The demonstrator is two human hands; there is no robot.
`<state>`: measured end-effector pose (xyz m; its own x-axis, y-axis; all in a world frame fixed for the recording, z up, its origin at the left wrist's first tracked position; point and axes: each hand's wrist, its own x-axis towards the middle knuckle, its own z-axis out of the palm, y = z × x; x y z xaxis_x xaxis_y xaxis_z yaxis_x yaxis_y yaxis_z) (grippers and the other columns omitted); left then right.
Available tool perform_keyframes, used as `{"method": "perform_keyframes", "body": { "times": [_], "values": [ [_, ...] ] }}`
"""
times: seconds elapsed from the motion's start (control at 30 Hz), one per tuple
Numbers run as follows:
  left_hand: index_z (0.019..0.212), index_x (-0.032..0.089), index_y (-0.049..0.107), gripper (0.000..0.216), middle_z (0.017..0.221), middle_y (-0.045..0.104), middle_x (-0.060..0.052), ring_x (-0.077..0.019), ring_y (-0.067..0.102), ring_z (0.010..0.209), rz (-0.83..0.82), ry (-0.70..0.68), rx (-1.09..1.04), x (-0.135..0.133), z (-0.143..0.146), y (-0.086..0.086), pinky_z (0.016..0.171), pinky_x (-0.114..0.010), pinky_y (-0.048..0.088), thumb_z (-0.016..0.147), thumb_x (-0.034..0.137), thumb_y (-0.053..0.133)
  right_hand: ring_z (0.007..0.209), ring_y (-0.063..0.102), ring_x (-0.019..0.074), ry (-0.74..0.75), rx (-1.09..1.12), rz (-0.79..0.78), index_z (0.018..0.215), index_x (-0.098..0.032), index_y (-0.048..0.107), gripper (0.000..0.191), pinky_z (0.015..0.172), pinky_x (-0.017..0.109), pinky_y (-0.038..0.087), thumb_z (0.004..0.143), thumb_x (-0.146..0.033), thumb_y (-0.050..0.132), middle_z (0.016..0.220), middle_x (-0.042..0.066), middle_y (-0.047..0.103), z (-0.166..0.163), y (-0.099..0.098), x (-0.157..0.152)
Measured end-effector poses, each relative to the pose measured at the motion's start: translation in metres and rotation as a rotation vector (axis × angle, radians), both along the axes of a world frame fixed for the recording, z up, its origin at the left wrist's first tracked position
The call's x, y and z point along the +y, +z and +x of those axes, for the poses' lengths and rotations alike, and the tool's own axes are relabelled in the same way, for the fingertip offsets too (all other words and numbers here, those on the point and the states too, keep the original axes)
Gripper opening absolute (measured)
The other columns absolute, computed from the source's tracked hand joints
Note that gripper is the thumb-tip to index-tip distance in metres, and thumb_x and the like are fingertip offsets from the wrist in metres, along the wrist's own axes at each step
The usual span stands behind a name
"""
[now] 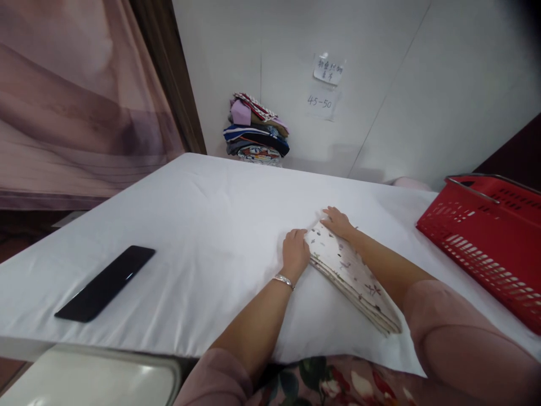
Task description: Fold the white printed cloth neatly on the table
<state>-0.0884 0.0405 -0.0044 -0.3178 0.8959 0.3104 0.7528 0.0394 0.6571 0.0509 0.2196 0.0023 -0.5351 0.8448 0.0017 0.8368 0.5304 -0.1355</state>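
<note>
A folded white cloth with small floral prints (350, 273) lies on the white-covered table (203, 225), several layers thick. My left hand (295, 252) rests at the cloth's near-left corner, fingers curled round its edge, a bracelet on the wrist. My right hand (337, 221) lies on the cloth's far end, fingers stretched flat, and the forearm presses along the fold's right side.
A black flat phone-like object (105, 283) lies at the table's left. A red plastic basket (490, 237) stands at the right edge. A stack of folded clothes (256, 132) sits at the back by the wall, under paper notes (327, 70). A white chair seat (88, 378) shows bottom left.
</note>
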Motion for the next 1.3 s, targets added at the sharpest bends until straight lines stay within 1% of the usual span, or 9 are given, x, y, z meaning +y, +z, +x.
{"method": "perform_keyframes", "body": {
  "times": [0.1,0.2,0.3,0.43,0.63,0.77,0.97,1.1,1.3],
  "values": [
    [0.121,0.026,0.054,0.054,0.13,0.052,-0.002,-0.0185,0.04,0.122,0.017,-0.137,0.042,0.0,0.001,0.001,0.099,-0.035,0.033,0.075,0.0,0.041,0.136,0.021,0.0281,-0.046,-0.023,-0.02,0.137,-0.02,0.038,0.056,0.106,0.049,0.022,0.087,-0.047,0.04,0.149,0.01,0.026,0.0,0.003,-0.001],
    [0.114,0.027,0.06,0.048,0.129,0.055,0.0,-0.0187,0.047,0.117,-0.055,-0.202,0.047,0.0,0.001,0.0,0.1,-0.037,0.034,0.077,0.003,0.042,0.135,0.022,0.0283,-0.067,-0.055,-0.049,0.137,-0.022,0.038,0.055,0.106,0.049,0.021,0.088,-0.046,0.038,0.149,0.009,0.028,-0.004,0.008,-0.005],
    [0.111,0.024,0.063,0.043,0.127,0.057,0.0,-0.0178,0.053,0.11,-0.072,-0.16,0.023,0.001,0.0,-0.002,0.098,-0.036,0.036,0.078,0.006,0.041,0.136,0.02,0.0282,-0.111,-0.055,-0.025,0.137,-0.022,0.036,0.054,0.106,0.049,0.02,0.088,-0.045,0.037,0.15,0.01,0.024,-0.008,0.012,-0.014],
    [0.109,0.022,0.064,0.042,0.122,0.06,0.001,-0.0161,0.053,0.111,-0.038,-0.138,-0.019,0.002,0.0,-0.003,0.098,-0.033,0.037,0.078,0.007,0.041,0.137,0.016,0.03,-0.187,-0.031,0.049,0.14,-0.014,0.028,0.06,0.104,0.049,0.02,0.09,-0.048,0.028,0.149,0.017,0.02,-0.013,0.01,-0.031],
    [0.107,0.022,0.066,0.042,0.121,0.061,0.0,-0.0149,0.054,0.111,-0.044,-0.118,-0.062,0.004,0.001,-0.002,0.101,-0.032,0.035,0.077,0.006,0.041,0.129,0.028,0.0312,-0.133,-0.167,0.035,0.123,-0.015,0.048,0.054,0.1,0.048,0.024,0.089,-0.052,0.029,0.138,0.017,0.038,-0.023,0.005,-0.032],
    [0.108,0.023,0.065,0.042,0.121,0.061,0.0,-0.0155,0.053,0.111,-0.053,-0.114,-0.066,0.004,0.001,-0.002,0.101,-0.033,0.035,0.077,0.006,0.041,0.126,0.031,0.0339,-0.151,-0.226,-0.009,0.12,-0.014,0.053,0.051,0.098,0.049,0.025,0.087,-0.048,0.034,0.134,0.018,0.042,-0.034,0.005,-0.022],
    [0.109,0.023,0.065,0.043,0.122,0.06,0.0,-0.016,0.053,0.112,-0.077,-0.112,-0.061,0.005,0.001,-0.002,0.101,-0.034,0.035,0.077,0.006,0.041,0.132,0.019,0.0381,-0.188,-0.203,-0.019,0.129,-0.023,0.045,0.048,0.099,0.053,0.02,0.085,-0.039,0.038,0.142,0.014,0.033,-0.042,-0.003,-0.022],
    [0.109,0.023,0.064,0.043,0.122,0.06,-0.001,-0.0165,0.053,0.112,-0.074,-0.11,-0.054,0.005,0.002,-0.002,0.101,-0.034,0.036,0.078,0.006,0.041,0.133,0.018,0.0367,-0.186,-0.18,0.013,0.131,-0.026,0.043,0.049,0.1,0.053,0.02,0.085,-0.04,0.036,0.143,0.012,0.032,-0.04,-0.005,-0.026],
    [0.107,0.022,0.065,0.042,0.12,0.062,-0.001,-0.0158,0.054,0.111,-0.059,-0.111,-0.058,0.004,0.001,0.0,0.1,-0.034,0.036,0.077,0.006,0.041,0.133,0.019,0.0368,-0.204,-0.172,-0.098,0.137,-0.023,0.037,0.06,0.1,0.051,0.023,0.085,-0.054,0.034,0.144,0.014,0.03,-0.042,0.012,-0.023]
  ]
}}
